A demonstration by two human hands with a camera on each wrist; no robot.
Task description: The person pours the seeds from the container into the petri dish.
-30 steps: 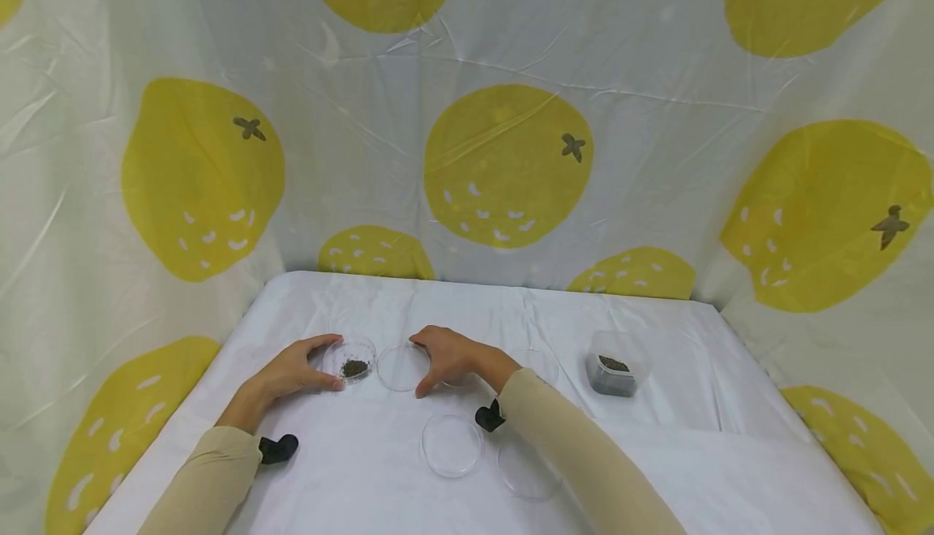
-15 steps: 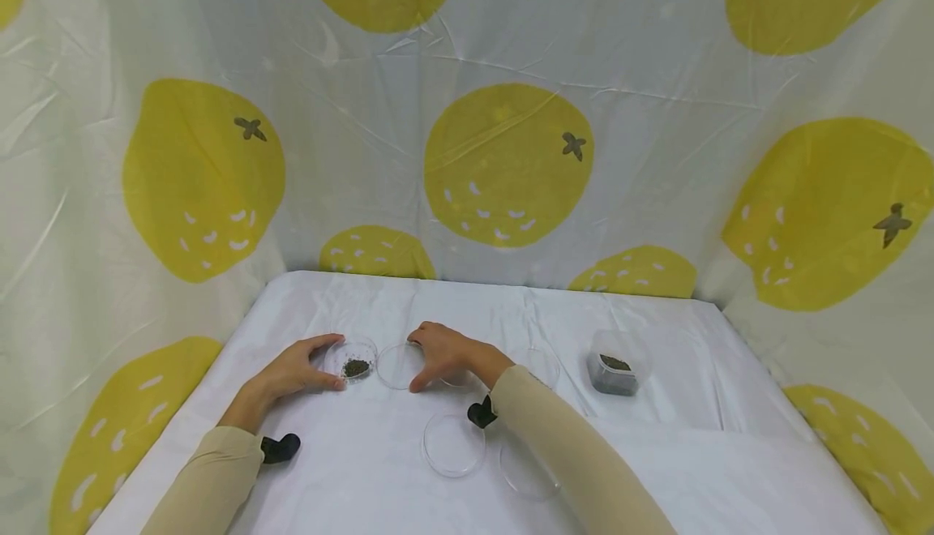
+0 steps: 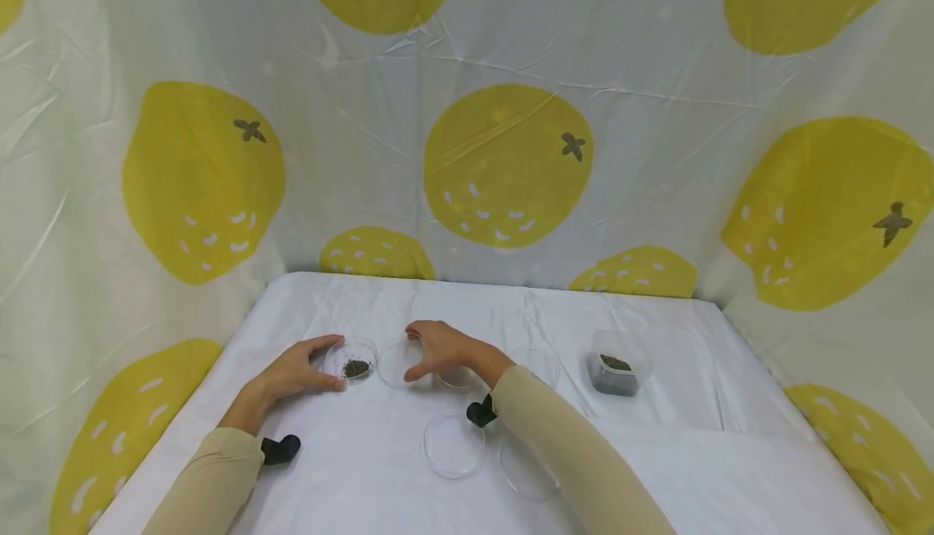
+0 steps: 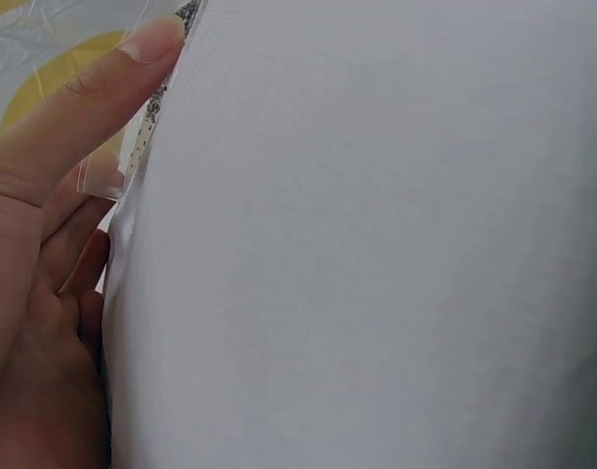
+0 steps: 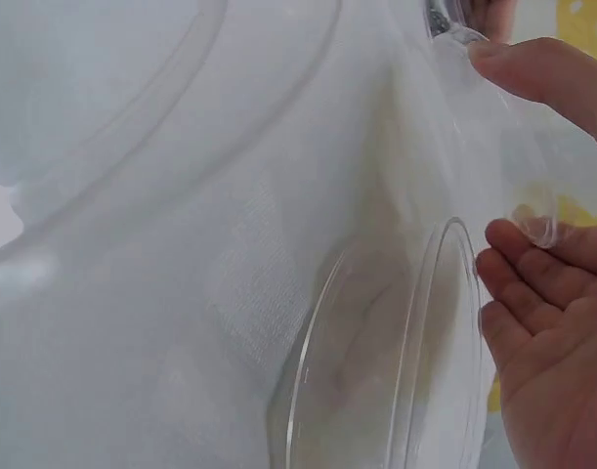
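Note:
My left hand (image 3: pixel 295 366) holds a clear petri dish (image 3: pixel 353 348) by its sides, thumb in front and fingers behind. A small heap of dark grains (image 3: pixel 356 369) lies in it. Just to the right, my right hand (image 3: pixel 451 351) has its thumb and index finger at the rim of a second clear petri dish (image 3: pixel 390 365), which has nothing in it. The right wrist view shows that dish (image 5: pixel 533 161) between the thumb (image 5: pixel 542 73) and the fingers. From the left wrist, the grain dish (image 4: pixel 101 178) shows edge-on, mostly hidden below the cloth's edge.
Another clear dish (image 3: pixel 458 378) lies under the right wrist, with one more (image 3: pixel 536 365) behind the forearm. Two clear round pieces, one (image 3: pixel 454 472) whole and one (image 3: pixel 529 496) partly behind the sleeve, lie in front. A plastic tub (image 3: pixel 614 385) of dark grains stands right.
My right hand has shifted slightly left and away from me, its thumb now overlapping the second dish, which has moved very slightly with it. The left hand stays where it was.

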